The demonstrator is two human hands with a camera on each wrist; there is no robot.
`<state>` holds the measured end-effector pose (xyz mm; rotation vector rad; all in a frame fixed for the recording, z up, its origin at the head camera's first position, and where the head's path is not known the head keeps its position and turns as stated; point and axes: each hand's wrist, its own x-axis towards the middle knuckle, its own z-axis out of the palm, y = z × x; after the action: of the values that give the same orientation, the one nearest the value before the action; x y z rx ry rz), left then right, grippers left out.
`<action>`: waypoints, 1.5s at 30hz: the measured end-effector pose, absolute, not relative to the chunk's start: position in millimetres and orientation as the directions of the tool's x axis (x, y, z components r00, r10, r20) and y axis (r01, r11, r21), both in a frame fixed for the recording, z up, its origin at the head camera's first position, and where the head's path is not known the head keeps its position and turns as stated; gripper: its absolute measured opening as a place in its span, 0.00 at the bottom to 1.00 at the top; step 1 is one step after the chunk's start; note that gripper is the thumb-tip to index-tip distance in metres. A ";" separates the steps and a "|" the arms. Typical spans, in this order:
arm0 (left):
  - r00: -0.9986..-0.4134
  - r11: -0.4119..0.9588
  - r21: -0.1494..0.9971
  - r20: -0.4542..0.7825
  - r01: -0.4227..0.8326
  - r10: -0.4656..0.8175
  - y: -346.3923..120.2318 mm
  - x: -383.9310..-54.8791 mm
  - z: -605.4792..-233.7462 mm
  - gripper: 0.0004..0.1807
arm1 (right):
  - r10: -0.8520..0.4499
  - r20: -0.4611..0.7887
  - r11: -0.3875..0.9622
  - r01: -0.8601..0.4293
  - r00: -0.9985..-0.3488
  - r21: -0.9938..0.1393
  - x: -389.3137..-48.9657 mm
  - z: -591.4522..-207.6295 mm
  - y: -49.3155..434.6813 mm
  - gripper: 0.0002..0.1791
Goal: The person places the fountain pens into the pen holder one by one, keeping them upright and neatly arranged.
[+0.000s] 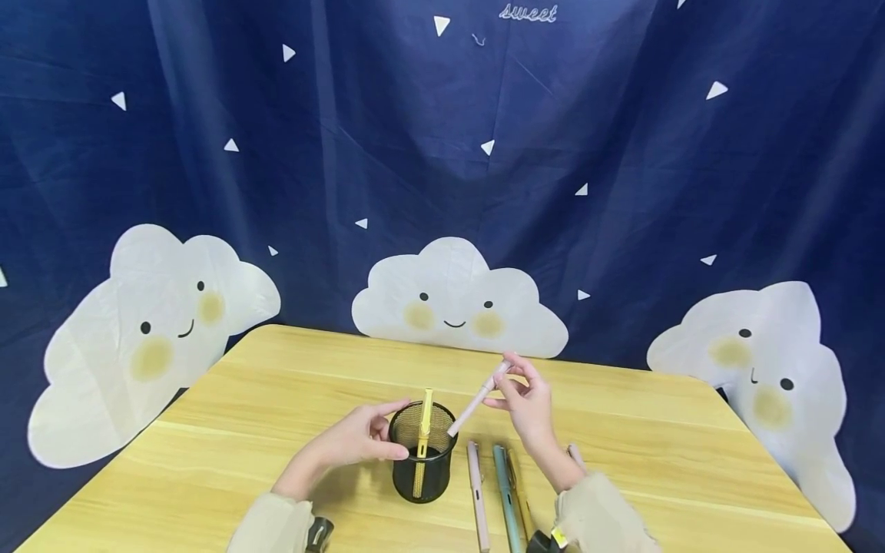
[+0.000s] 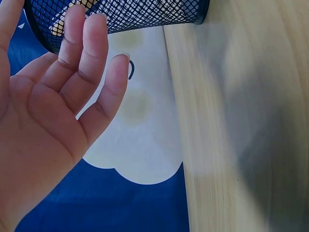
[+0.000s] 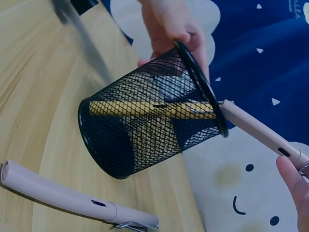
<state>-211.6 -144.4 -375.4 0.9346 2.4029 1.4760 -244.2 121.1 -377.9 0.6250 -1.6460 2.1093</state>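
Observation:
A black mesh pen holder (image 1: 434, 485) stands upright on the table, with a yellow pen (image 1: 425, 418) leaning inside it. My left hand (image 1: 354, 438) holds the holder from the left at its rim, thumb on the near side and forefinger towards the far side. Between thumb and fingers my right hand (image 1: 531, 405) pinches a pale pink pen (image 1: 475, 405), tilted so that its lower end is right at the holder's right rim. In the right wrist view, the held pink pen (image 3: 258, 123) overlaps the rim beside the yellow pen (image 3: 140, 108).
On the wooden table (image 1: 304, 376), a pink pen (image 1: 478, 499), a teal pen (image 1: 506, 499) and a gold pen (image 1: 520, 495) lie right of the holder. Another pale pen end (image 1: 576, 455) shows beside the right wrist. A blue curtain (image 1: 415, 92) with clouds hangs behind the table.

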 end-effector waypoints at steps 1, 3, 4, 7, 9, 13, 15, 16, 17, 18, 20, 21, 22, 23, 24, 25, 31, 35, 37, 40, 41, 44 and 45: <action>-0.789 0.313 0.852 0.173 0.420 0.589 -144.6 -211.5 -375.3 0.42 | 0.034 0.557 -0.217 -0.550 -0.830 -0.807 -244.2 -377.3 119.6 0.21; -0.789 0.312 0.852 0.174 0.420 0.589 -144.7 -211.2 -375.0 0.42 | 0.062 0.495 -0.146 -0.498 -0.867 -0.855 -226.6 -358.5 110.5 0.25; -0.789 0.312 0.852 0.174 0.421 0.589 -144.7 -211.1 -374.9 0.42 | 0.060 0.471 -0.130 -0.474 -0.880 -0.871 -225.8 -357.2 108.7 0.27; -0.789 0.312 0.851 0.176 0.423 0.589 -144.6 -211.1 -375.1 0.41 | 0.043 0.417 -0.113 -0.419 -0.908 -0.901 -222.6 -353.6 104.1 0.32; -0.789 0.310 0.852 0.176 0.422 0.589 -144.5 -211.3 -375.3 0.41 | 0.027 0.405 -0.107 -0.405 -0.914 -0.908 -221.7 -352.8 101.8 0.33; -0.788 0.311 0.851 0.177 0.424 0.590 -144.5 -211.8 -375.8 0.41 | 0.002 0.422 -0.091 -0.421 -0.906 -0.903 -222.3 -354.0 98.5 0.30; -0.788 0.313 0.849 0.178 0.425 0.589 -144.6 -211.7 -375.9 0.41 | -0.010 0.435 -0.082 -0.433 -0.900 -0.898 -223.1 -355.4 97.0 0.28; -0.788 0.314 0.849 0.178 0.426 0.589 -144.6 -211.6 -375.8 0.42 | -0.013 0.439 -0.078 -0.437 -0.898 -0.896 -223.4 -356.2 96.3 0.27; -0.789 0.316 0.847 0.178 0.427 0.589 -144.7 -211.4 -375.7 0.42 | -0.018 0.446 -0.071 -0.444 -0.895 -0.893 -223.9 -357.3 95.7 0.27; -0.789 0.316 0.848 0.177 0.426 0.589 -144.6 -211.3 -375.6 0.42 | -0.020 0.447 -0.066 -0.445 -0.894 -0.893 -224.3 -358.5 95.0 0.26; -0.788 0.315 0.848 0.177 0.425 0.590 -144.6 -211.1 -375.2 0.42 | -0.022 0.448 -0.056 -0.446 -0.894 -0.893 -224.6 -360.7 93.6 0.25; -0.788 0.313 0.849 0.177 0.425 0.590 -144.6 -211.0 -375.1 0.42 | -0.022 0.445 -0.054 -0.443 -0.895 -0.895 -224.6 -361.7 92.8 0.24; -0.787 0.311 0.850 0.178 0.426 0.591 -144.6 -211.0 -375.1 0.41 | -0.023 0.442 -0.050 -0.441 -0.897 -0.896 -224.3 -362.6 92.0 0.23; -0.786 0.310 0.850 0.179 0.427 0.592 -144.6 -211.1 -375.0 0.41 | -0.023 0.438 -0.045 -0.437 -0.899 -0.898 -224.4 -363.7 91.2 0.23; -0.785 0.307 0.850 0.181 0.428 0.592 -144.6 -211.2 -375.1 0.41 | -0.024 0.432 -0.043 -0.431 -0.902 -0.901 -224.0 -364.2 90.1 0.22; -0.785 0.305 0.850 0.183 0.429 0.593 -144.7 -211.2 -375.1 0.41 | -0.028 0.432 -0.041 -0.431 -0.901 -0.901 -223.7 -364.8 89.1 0.21; -0.786 0.305 0.852 0.181 0.426 0.591 -144.7 -211.3 -375.3 0.41 | -0.045 0.428 -0.023 -0.427 -0.903 -0.904 -223.2 -366.5 82.4 0.19; -0.787 0.308 0.852 0.178 0.423 0.590 -144.6 -211.4 -375.6 0.41 | -0.060 0.425 -0.009 -0.426 -0.903 -0.905 -217.9 -361.5 79.0 0.17; -0.789 0.308 0.854 0.176 0.420 0.589 -144.5 -211.5 -375.8 0.41 | -0.068 0.427 0.005 -0.428 -0.902 -0.904 -214.5 -357.9 77.8 0.16; -0.791 0.306 0.857 0.173 0.415 0.587 -144.5 -211.5 -375.8 0.41 | -0.069 0.428 0.032 -0.430 -0.901 -0.902 -214.5 -357.5 77.3 0.16; -0.791 0.305 0.858 0.172 0.412 0.587 -144.4 -211.4 -375.8 0.41 | -0.070 0.429 0.035 -0.432 -0.901 -0.901 -216.1 -359.6 77.5 0.16; -0.792 0.303 0.862 0.169 0.407 0.586 -144.3 -211.3 -375.7 0.41 | -0.085 0.429 0.053 -0.435 -0.899 -0.899 -220.6 -365.2 78.0 0.16; -0.792 0.301 0.863 0.168 0.406 0.586 -144.2 -211.3 -375.7 0.41 | -0.093 0.432 0.064 -0.438 -0.897 -0.897 -220.3 -365.1 77.7 0.16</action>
<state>-211.3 -144.2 -375.7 0.9207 2.3845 1.4978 -220.3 77.7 -365.1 0.5376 -2.0841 1.9120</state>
